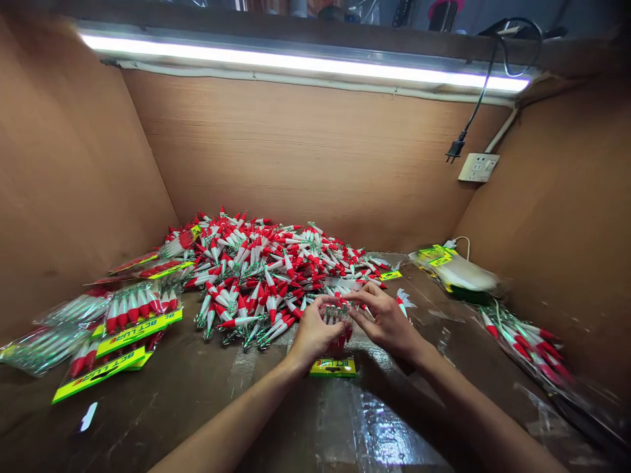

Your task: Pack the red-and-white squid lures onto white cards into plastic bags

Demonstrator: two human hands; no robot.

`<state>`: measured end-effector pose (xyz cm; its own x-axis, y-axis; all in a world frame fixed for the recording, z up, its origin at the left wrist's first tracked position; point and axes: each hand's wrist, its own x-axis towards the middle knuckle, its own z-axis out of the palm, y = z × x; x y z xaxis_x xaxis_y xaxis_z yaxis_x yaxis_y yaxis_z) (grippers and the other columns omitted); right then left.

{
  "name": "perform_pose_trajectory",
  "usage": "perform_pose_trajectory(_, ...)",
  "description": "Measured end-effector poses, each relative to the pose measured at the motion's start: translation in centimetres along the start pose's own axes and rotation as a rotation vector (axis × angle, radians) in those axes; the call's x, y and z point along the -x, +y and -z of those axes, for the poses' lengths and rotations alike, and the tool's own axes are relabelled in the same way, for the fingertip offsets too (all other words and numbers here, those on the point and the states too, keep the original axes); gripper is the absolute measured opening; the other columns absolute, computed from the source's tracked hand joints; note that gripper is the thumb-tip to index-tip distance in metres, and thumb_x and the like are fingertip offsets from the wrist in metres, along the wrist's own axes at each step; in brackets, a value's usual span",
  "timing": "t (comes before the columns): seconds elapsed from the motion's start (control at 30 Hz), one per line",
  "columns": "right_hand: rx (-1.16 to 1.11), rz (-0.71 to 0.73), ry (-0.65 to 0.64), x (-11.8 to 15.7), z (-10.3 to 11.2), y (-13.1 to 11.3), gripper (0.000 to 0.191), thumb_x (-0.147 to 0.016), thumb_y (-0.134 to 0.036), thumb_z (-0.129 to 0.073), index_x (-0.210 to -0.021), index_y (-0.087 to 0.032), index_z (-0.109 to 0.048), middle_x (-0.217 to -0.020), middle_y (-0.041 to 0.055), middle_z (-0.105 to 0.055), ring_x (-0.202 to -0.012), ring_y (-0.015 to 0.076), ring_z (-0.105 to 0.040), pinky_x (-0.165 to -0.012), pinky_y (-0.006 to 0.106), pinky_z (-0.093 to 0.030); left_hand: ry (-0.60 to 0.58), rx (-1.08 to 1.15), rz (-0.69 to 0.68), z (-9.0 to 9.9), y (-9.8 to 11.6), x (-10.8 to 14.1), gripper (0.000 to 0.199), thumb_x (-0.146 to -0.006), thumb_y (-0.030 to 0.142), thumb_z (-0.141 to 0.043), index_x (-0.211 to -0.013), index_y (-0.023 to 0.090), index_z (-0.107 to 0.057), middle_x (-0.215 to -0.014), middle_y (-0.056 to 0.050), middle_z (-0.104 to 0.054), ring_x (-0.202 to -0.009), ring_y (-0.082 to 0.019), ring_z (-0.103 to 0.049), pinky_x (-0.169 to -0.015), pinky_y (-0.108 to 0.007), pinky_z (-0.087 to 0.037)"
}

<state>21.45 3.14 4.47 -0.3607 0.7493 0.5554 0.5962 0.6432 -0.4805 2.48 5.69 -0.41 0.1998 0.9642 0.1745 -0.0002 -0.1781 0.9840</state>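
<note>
While a brown tabletop (197, 414) bears heaped red-and-white, tapered lures (266, 269), seemingly for easy reach, a narrowed right hand (387, 320), hold unclear, and a gripping left hand (314, 333) flank a clear, yellow-headed plastic lure packet (337, 343) in front, apparently steadying it.

heaped slim plastic lures (271, 305) – red and white blocks, shiny green at one end. small clear plastic packet (338, 345), red and white showing through; its flat rectangular header card (333, 367) bright yellow, multicoloured lettering. flat tabletop (197, 407) dark brown. broad wooden back panel (305, 151) tan – faint horizontal grain. rectangular plastic socket (478, 167) off-white, two-pin plug (454, 148) black.
</note>
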Motion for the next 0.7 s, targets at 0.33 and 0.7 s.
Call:
perform_pose_trajectory(0.33, 0.090, -0.052, -0.005, 0.1, -0.8, -0.3, 0.006, -0.093, -0.018, -0.065, -0.093, -0.023, -0.067, -0.095, 0.0023, -0.058, -0.082, 0.0167, -0.059, -0.072, 0.028, -0.047, 0.000, -0.044, -0.032, -0.4, 0.0, 0.3, 0.054, -0.068, 0.019, -0.083, -0.115, 0.014, -0.059, -0.098, -0.009, -0.074, -0.086, -0.022, -0.071, -0.076, -0.030, -0.053)
perform_pose_trajectory(0.7, 0.255, -0.026, -0.065, 0.6, -0.1, 0.7, 0.009, -0.097, -0.033, -0.063, -0.095, -0.025, -0.068, -0.094, 0.0029, -0.062, -0.082, 0.0186, -0.062, -0.072, 0.028, -0.047, 0.004, -0.050, 0.054, -0.3, -0.6, 0.4, 0.030, -0.067, 0.034, -0.085, -0.083, 0.013, -0.071, -0.067, -0.001, -0.068, -0.058, -0.016, -0.061, -0.055, -0.024, -0.043)
